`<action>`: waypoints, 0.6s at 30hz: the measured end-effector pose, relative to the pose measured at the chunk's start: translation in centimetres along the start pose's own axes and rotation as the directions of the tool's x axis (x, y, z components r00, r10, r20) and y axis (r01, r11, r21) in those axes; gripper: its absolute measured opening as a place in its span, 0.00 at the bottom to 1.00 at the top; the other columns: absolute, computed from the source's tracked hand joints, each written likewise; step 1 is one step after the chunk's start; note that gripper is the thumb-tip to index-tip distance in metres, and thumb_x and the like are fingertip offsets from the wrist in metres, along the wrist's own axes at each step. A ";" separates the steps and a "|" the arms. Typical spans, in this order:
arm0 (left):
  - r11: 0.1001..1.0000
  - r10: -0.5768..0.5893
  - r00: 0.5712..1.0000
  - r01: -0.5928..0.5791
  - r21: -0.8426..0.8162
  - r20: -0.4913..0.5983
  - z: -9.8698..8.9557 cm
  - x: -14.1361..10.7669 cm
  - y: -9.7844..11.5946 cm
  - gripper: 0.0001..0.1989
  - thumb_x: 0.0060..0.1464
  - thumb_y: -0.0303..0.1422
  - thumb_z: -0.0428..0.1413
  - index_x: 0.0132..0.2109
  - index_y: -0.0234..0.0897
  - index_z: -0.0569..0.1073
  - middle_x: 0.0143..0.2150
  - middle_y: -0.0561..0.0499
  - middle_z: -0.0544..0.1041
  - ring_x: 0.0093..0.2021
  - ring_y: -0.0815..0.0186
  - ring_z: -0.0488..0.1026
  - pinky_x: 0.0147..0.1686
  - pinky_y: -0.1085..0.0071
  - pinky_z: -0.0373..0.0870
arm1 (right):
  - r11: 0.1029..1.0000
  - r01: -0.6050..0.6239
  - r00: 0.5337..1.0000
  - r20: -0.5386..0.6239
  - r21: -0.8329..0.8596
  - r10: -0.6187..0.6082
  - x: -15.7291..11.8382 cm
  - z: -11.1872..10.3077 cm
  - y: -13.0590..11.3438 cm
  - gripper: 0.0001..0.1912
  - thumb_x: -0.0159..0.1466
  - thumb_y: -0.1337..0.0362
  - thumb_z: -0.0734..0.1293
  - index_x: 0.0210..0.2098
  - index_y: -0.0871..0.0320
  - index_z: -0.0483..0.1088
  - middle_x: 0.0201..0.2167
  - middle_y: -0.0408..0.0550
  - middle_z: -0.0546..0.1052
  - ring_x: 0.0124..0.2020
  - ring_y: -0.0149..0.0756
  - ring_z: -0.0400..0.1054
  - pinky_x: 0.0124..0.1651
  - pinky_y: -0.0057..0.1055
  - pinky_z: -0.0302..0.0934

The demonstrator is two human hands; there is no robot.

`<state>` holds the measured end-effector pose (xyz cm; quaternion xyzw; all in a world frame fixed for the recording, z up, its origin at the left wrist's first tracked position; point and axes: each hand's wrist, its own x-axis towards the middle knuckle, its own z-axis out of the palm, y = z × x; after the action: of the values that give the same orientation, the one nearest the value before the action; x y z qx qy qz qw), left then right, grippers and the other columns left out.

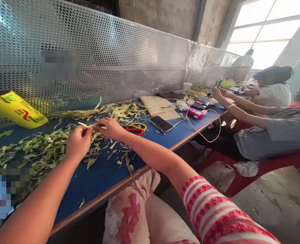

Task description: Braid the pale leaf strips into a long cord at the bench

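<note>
My left hand (79, 140) is closed in a pinch on a pale green plant strip above the blue table (99, 178). Close to its right, my right hand (109, 128) has its fingers pressed together; they seem to touch the same plant matter, but its fingertips are partly hidden. Below and left of the hands lies a heap of green plant trimmings (48, 145). Long pale husk-like strips (124, 111) are piled behind my right hand. Scissors with red and yellow handles (136, 128) rest just right of it.
A yellow tube (19, 110) lies at the left. Right of the scissors are a phone (161, 124), brown cardboard (160, 106), a pink box (197, 113) and a looping cable. A perforated metal screen (114, 61) runs behind the table. Seated people work at the right.
</note>
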<state>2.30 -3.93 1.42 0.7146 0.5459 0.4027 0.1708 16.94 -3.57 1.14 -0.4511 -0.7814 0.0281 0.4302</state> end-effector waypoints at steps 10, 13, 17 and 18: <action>0.999 -0.049 0.998 0.049 0.001 0.039 -0.3 -0.7 1.5 0.08 0.47 0.38 0.46 0.29 0.39 0.63 0.23 0.53 0.66 0.25 0.66 0.63 0.29 0.72 0.55 | 0.999 0.029 0.997 0.071 -0.032 -0.026 0.1 0.7 -1.1 0.08 0.67 0.66 0.57 0.33 0.61 0.64 0.33 0.46 0.70 0.41 0.29 0.63 0.48 0.25 0.59; 0.999 -0.039 0.999 0.038 0.006 0.033 -0.4 -0.8 1.6 0.07 0.47 0.38 0.46 0.28 0.39 0.62 0.23 0.54 0.65 0.25 0.65 0.62 0.29 0.72 0.54 | 0.999 -0.023 0.998 0.049 -0.045 0.025 0.0 1.2 -1.3 0.08 0.68 0.66 0.56 0.34 0.61 0.63 0.34 0.47 0.70 0.42 0.30 0.62 0.48 0.25 0.58; 0.999 0.027 1.000 -0.027 0.041 0.007 -0.3 -0.8 1.5 0.06 0.48 0.36 0.46 0.29 0.39 0.61 0.24 0.53 0.65 0.26 0.66 0.61 0.29 0.72 0.53 | 0.991 -0.027 0.999 0.021 -0.132 0.030 -0.4 1.0 -2.0 0.09 0.68 0.67 0.53 0.35 0.60 0.63 0.33 0.47 0.68 0.42 0.32 0.61 0.48 0.26 0.58; 0.999 0.037 0.999 -0.038 0.030 0.009 -0.2 -0.8 1.5 0.05 0.47 0.36 0.46 0.29 0.39 0.61 0.24 0.53 0.65 0.26 0.66 0.61 0.29 0.72 0.54 | 0.989 -0.026 0.999 0.018 -0.142 0.029 -0.5 0.8 -2.2 0.10 0.69 0.67 0.53 0.35 0.60 0.63 0.33 0.47 0.68 0.42 0.32 0.61 0.47 0.26 0.58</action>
<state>3.02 -5.18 2.25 0.7288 0.5377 0.3948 0.1548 14.98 -4.97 1.23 -0.4909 -0.7795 -0.0172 0.3887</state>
